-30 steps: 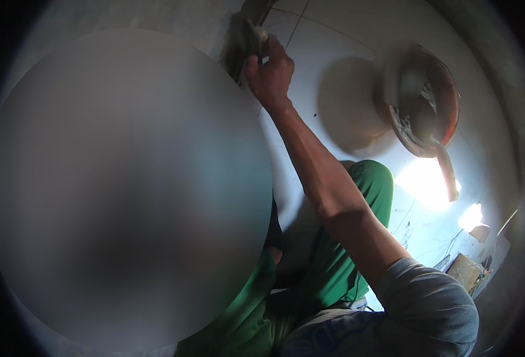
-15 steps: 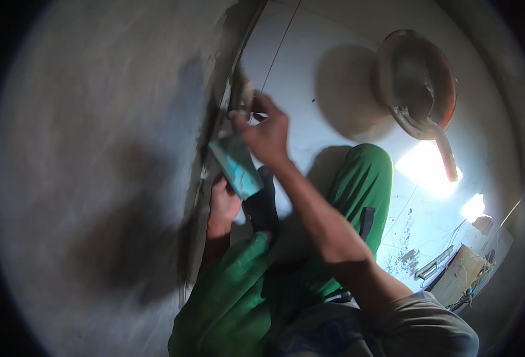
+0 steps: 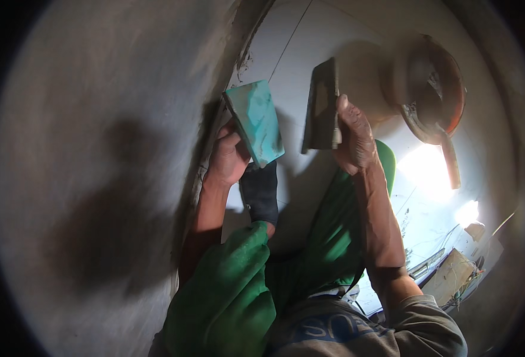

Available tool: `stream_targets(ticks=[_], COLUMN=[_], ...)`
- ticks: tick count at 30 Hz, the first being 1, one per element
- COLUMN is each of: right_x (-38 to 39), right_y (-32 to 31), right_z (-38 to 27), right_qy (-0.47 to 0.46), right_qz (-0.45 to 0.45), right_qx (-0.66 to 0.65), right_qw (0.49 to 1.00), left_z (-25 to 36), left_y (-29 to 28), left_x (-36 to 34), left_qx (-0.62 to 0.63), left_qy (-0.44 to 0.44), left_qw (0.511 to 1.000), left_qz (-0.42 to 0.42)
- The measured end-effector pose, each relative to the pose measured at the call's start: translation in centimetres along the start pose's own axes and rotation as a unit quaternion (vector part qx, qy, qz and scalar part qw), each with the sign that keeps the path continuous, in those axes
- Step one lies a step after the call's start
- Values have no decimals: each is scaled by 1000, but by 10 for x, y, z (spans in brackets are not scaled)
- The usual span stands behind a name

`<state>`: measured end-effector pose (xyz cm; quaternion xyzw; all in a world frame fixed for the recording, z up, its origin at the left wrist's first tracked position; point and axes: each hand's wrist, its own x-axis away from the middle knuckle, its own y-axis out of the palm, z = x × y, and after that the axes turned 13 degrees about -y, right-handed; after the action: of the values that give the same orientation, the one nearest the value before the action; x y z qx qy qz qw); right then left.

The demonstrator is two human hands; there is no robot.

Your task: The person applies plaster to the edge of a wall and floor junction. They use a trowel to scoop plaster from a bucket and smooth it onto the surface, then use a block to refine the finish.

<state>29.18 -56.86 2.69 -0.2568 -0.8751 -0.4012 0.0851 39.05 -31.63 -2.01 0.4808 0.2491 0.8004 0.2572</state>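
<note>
My left hand (image 3: 229, 156) is closed around the underside of a turquoise rectangular plate (image 3: 257, 122), tilted beside the grey wall; whatever it grips beneath is hidden. The plate's face is streaked with paler smears. To its right, my right hand (image 3: 357, 135) is wrapped round the handle side of a flat plastering trowel (image 3: 320, 110), its dark rectangular blade held upright on edge. A gap separates the trowel from the turquoise plate. Both are raised above the pale floor.
A grey plastered wall (image 3: 96, 119) fills the left side. At upper right stands a blurred reddish-brown round basin (image 3: 457, 98) with a handle-like piece hanging down. A bright lamp (image 3: 467, 213), wires and a pale board (image 3: 454, 276) lie at the right. My black-covered foot (image 3: 261, 193) is below the plate.
My right hand has swung away from the wall with the trowel, to the right. My left hand has lifted the turquoise plate higher and turned its face more into view.
</note>
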Motion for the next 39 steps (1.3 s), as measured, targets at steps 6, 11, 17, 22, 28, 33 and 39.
stream_targets(ticks=[6,11,17,22,28,33,39], right_x=[16,10,-18,-56,-72,-79,-94], right_y=[23,32,45,64,72,77,41], right_z=[6,16,32,23,15,7,2], right_qy=[98,162,42,83,84,91,-32], right_qz=[62,47,-39,121,117,136,35], right_qx=[-21,104,280,117,194,192,156], right_qw=[993,980,958,982,970,968,987], left_z=[6,4,15,24,18,19,7], left_y=[0,12,6,25,19,14,2], left_x=[-13,-19,-13,-8,-11,-12,-1], left_qx=[-37,-57,-116,-96,-100,-97,-21], left_qy=[32,28,48,52,103,54,-1], left_qw=[999,998,992,992,987,991,993], left_qz=[-12,15,9,-64,-73,-77,-115])
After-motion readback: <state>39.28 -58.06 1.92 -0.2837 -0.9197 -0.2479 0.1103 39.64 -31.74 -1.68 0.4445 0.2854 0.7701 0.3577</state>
